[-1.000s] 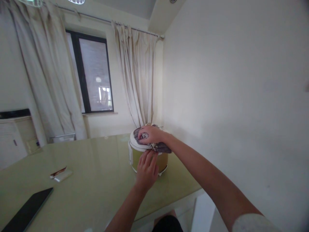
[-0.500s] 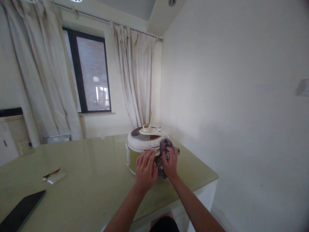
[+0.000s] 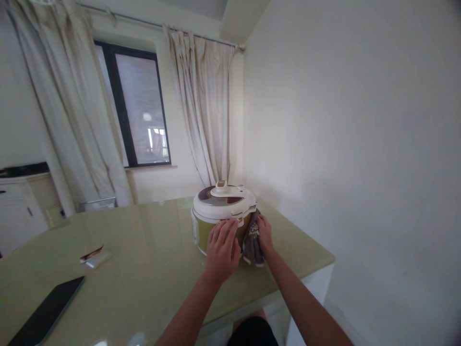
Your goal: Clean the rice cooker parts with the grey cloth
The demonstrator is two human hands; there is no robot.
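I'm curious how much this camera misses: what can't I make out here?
In the head view:
Lower front of the cooker: partly behind the left hand.
Cooker's right side: partly behind the cloth.
Near end of the dark slab: cut off by the bottom edge.
Small pale item: too blurred to identify.

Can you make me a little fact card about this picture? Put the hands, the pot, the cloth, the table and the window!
Left hand: at the front of the pot, fingers up near the lid's edge
Right hand: holding the cloth
Cloth: gray, patterned, hanging against the pot's right side
Pot: green body, white lid on top
Table: pale green, shiny, under the pot
Also on table: a dark flat thing and a small packet, both on the left
Window: dark frame, between pale curtains
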